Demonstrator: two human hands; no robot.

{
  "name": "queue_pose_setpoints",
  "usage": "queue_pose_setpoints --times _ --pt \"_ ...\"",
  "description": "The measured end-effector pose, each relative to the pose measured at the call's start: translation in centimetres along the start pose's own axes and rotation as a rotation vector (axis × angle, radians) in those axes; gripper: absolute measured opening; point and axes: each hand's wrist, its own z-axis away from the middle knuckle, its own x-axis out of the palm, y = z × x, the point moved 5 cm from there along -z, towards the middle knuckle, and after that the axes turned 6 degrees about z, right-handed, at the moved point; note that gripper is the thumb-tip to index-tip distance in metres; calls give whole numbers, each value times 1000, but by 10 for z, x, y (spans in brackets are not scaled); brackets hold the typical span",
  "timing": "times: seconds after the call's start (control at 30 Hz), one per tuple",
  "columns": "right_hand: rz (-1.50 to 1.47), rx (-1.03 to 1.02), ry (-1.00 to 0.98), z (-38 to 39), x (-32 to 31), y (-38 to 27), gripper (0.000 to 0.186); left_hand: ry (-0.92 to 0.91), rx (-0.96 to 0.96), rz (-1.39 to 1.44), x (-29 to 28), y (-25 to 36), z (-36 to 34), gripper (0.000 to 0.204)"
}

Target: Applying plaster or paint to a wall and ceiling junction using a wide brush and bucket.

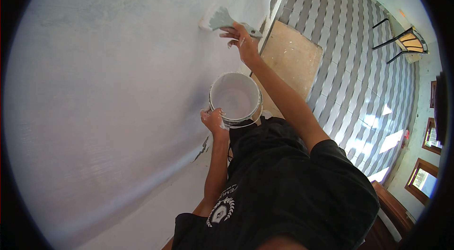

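My right hand (245, 43) grips the handle of a wide, paint-smeared paintbrush (220, 19). The brush's pale bristles are against the whitish wall (113, 70). White smears mark the fingers of that hand. Lower down, close to the wall and in front of my body, my left hand (215, 120) clasps the near left rim of a white bucket (235, 75). Whitish paint (231, 103) lies inside it, and its thin wire handle hangs down on the near right side. White paint also coats parts of my left fingers.
A brown board (291, 58) lies on the grey-and-white patterned floor (340, 61) right of the wall's foot. Farther right stands a chair (409, 42) with black legs. Wooden-framed windows (422, 181) line the far right wall. Dark wooden furniture (392, 207) shows at the lower right.
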Motion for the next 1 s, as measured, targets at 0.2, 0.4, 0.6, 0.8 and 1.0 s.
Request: queue_pose_setpoints --times 0.2,0.4,0.6,0.8,1.0 --pt "149 90 92 -6 -54 16 30 -10 44 13 -6 -2 -5 32" --pt "249 117 247 -66 -83 3 38 -28 61 7 -3 -10 -8 32" --pt "121 -158 244 -81 8 -80 27 -27 88 33 -11 -13 -15 33" --pt "140 -297 63 -64 108 -197 25 -32 92 3 -3 -1 -6 36" --pt "-105 -421 -156 -57 166 -262 28 -75 62 47 0 -6 -9 35"
